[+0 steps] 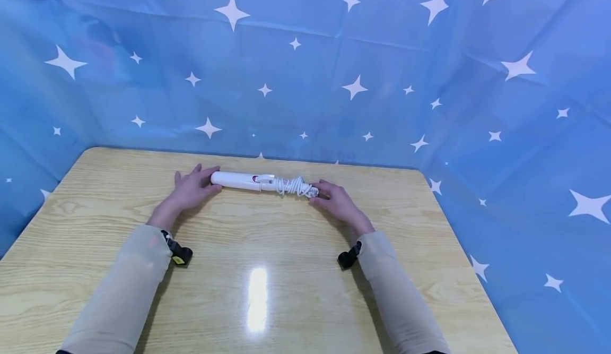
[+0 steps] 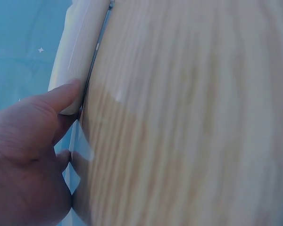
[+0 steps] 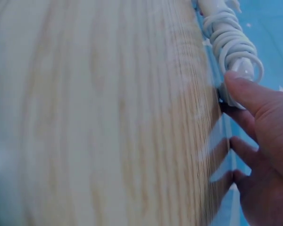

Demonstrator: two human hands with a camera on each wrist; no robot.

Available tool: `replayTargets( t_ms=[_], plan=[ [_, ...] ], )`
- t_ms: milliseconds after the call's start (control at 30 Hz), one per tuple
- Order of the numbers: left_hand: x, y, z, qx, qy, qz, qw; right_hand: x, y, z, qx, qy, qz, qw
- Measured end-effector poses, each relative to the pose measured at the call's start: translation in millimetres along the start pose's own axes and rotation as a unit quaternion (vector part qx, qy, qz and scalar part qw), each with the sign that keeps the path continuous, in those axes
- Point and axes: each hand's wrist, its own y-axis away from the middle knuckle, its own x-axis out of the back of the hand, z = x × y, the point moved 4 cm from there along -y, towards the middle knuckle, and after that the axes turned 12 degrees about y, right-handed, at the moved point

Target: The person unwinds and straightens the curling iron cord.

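Note:
A white curling iron [image 1: 239,180] lies crosswise near the back edge of the table, its white cord [image 1: 295,186] wound in several loops about its right part. My left hand [image 1: 192,188] holds the smooth left end between thumb and forefinger, while its other fingers spread away over the tabletop. At the corded end, my right hand [image 1: 335,201] pinches the tip with thumb and forefinger. In the left wrist view the thumb presses on the barrel [image 2: 78,52]. The right wrist view has the thumb beside the lowest coils [image 3: 233,42].
A pale wood-grain table [image 1: 224,269] spreads under both forearms, with a bright light reflection in front. Behind and to the right hangs a blue curtain [image 1: 305,67] with white stars. Each wrist wears a black strap with a small camera.

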Motion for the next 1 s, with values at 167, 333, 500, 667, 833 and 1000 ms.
replayTargets(
  t_ms=[167, 333, 500, 667, 833, 1000],
  plan=[
    [-1.7, -0.4, -0.3, 0.003, 0.014, 0.006, 0.9999, 1, 2, 1, 0.004, -0.005, 0.0, 1.0],
    [-1.0, 1.3, 1.4, -0.001, 0.033, 0.006, 0.9994, 1, 4, 2, 0.007, -0.013, 0.0, 1.0],
    [1.1, 8.6, 5.1, -0.008, 0.052, -0.004, 0.9986, 0, 7, -1, 0.015, -0.021, -0.008, 1.0],
    [2.0, 18.6, 4.3, -0.021, 0.067, -0.016, 0.9974, 0, 12, -6, 0.025, -0.03, -0.006, 0.999],
    [3.9, 26.5, 7.5, -0.023, 0.105, -0.01, 0.9941, 8, 20, -15, 0.039, -0.037, 0.004, 0.999],
    [10.7, 31.6, 15.4, -0.008, 0.167, 0.001, 0.9859, 21, 31, -25, 0.028, -0.051, 0.019, 0.998]
  ],
)
